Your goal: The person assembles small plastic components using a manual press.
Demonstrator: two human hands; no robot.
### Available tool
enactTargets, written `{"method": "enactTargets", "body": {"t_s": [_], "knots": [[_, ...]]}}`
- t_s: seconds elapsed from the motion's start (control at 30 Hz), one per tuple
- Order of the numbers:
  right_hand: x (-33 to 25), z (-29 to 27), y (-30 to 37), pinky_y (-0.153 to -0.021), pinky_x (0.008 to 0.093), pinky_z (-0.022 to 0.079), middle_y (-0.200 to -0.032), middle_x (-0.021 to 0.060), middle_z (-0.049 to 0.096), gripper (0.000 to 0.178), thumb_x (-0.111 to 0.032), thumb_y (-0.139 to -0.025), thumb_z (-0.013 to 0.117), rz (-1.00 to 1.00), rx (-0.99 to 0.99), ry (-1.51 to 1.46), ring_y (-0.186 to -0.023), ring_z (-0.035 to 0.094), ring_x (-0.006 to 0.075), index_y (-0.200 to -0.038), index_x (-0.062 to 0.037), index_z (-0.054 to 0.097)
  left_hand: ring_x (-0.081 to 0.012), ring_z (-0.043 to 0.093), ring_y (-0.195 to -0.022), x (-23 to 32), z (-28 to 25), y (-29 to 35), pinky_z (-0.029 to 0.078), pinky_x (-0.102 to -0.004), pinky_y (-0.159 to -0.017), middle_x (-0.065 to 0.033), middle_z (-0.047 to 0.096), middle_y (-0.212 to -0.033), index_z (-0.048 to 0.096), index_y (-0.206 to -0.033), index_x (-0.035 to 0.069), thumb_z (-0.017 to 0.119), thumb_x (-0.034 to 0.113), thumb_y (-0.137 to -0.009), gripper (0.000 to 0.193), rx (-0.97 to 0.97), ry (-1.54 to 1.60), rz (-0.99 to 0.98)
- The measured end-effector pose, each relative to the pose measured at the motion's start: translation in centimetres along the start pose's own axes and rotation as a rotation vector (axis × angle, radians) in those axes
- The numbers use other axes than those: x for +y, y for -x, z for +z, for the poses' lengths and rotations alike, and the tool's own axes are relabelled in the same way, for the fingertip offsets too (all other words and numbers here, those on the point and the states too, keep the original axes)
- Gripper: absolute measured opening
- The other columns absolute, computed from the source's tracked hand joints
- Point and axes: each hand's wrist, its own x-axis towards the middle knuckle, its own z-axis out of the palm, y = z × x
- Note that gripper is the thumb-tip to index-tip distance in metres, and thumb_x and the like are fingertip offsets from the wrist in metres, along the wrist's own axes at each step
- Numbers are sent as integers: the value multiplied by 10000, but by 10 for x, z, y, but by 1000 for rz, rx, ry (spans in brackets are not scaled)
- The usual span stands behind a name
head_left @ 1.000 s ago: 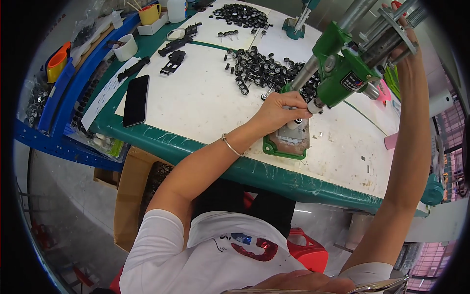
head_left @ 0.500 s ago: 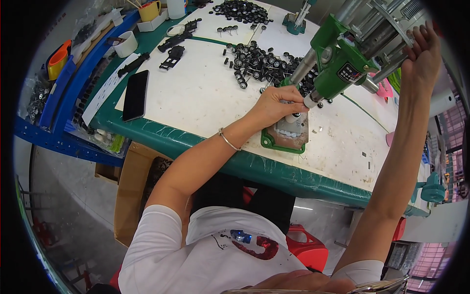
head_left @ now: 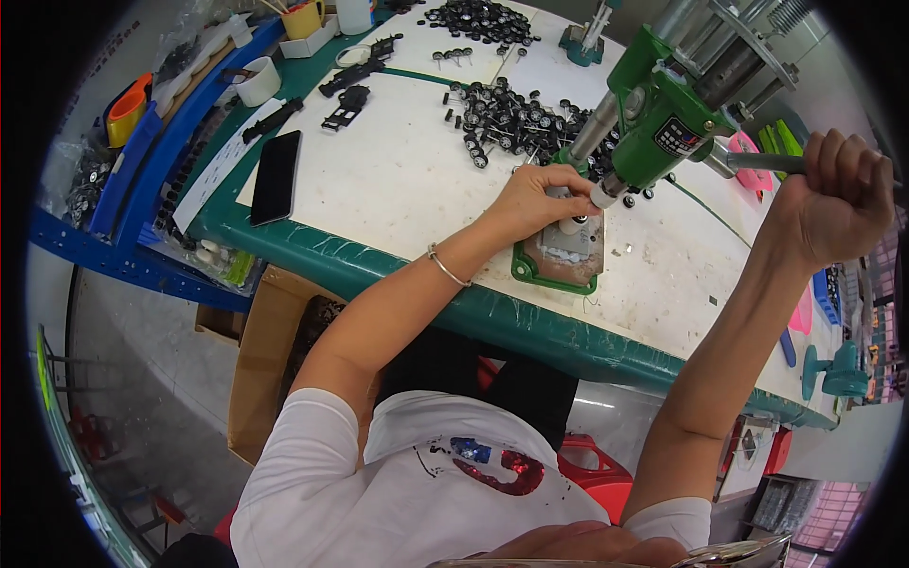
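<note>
A green hand press [head_left: 653, 128] stands on the white table top, its ram ending in a white tip [head_left: 602, 196]. Right beside that tip, my left hand [head_left: 538, 201] pinches thumb and finger together over the fixture on the press base [head_left: 559, 270]. Whatever is between those fingertips is too small and covered to name. A small white-and-black piece [head_left: 574, 223] shows just beneath them. Out to the right, my right hand [head_left: 846, 194] is wrapped round the metal lever [head_left: 769, 163] of the press.
Behind the press lies a pile of small black wheels on axles [head_left: 516, 118], with another wheel heap [head_left: 478, 19] farther back. Black chassis pieces [head_left: 347, 108] and a phone [head_left: 276, 178] lie left. A blue rack [head_left: 133, 189] borders the table; a green fan [head_left: 838, 371] is at right.
My right hand has come down and outward, and the lever now shows in its grip. My left hand keeps its place at the ram tip. The whole view has shifted slightly.
</note>
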Motion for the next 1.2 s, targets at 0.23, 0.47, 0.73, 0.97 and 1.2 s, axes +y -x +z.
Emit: {"method": "enactTargets", "body": {"t_s": [0.23,0.47,0.73,0.97,1.2], "knots": [[32,-9,-41,-450,231,224,-569,-32,256,246,-161,-863,518,70,-307,100,-489,237,67,-660,-94,397,-63,568,-758,7,3,0,461,-213,-716,-3,629,-810,655,-1014,12,740,96,-718,319,-33,-45,-43],[123,-27,-100,-430,313,370,-893,104,506,398,-313,-837,538,166,-399,471,-563,479,188,-1087,-4,504,-183,588,-861,-5,-34,-11,461,-302,-805,-90,575,-877,540,-935,4,520,-5,-796,141,101,499,19],[118,-59,-49,-617,254,354,-731,8,547,263,-333,-884,551,478,-73,202,-660,465,115,-876,-72,588,-188,556,-695,-5,-65,2,461,-335,-655,-67,571,-809,660,-849,44,547,1,-765,147,185,-573,-87],[145,-172,45,-429,223,422,-782,26,627,185,-200,-842,606,592,-547,951,-580,557,80,-929,-46,660,-295,577,-820,-25,-69,-9,472,-388,-716,-103,548,-875,659,-910,14,554,-9,-720,218,139,-1306,280],[165,-192,109,-678,299,472,-910,102,618,211,-135,-788,632,355,-762,1329,-763,601,196,-974,-35,634,-289,564,-828,-27,-79,-17,457,-391,-686,-103,536,-880,634,-812,6,650,92,-709,136,93,-1217,208]]}}
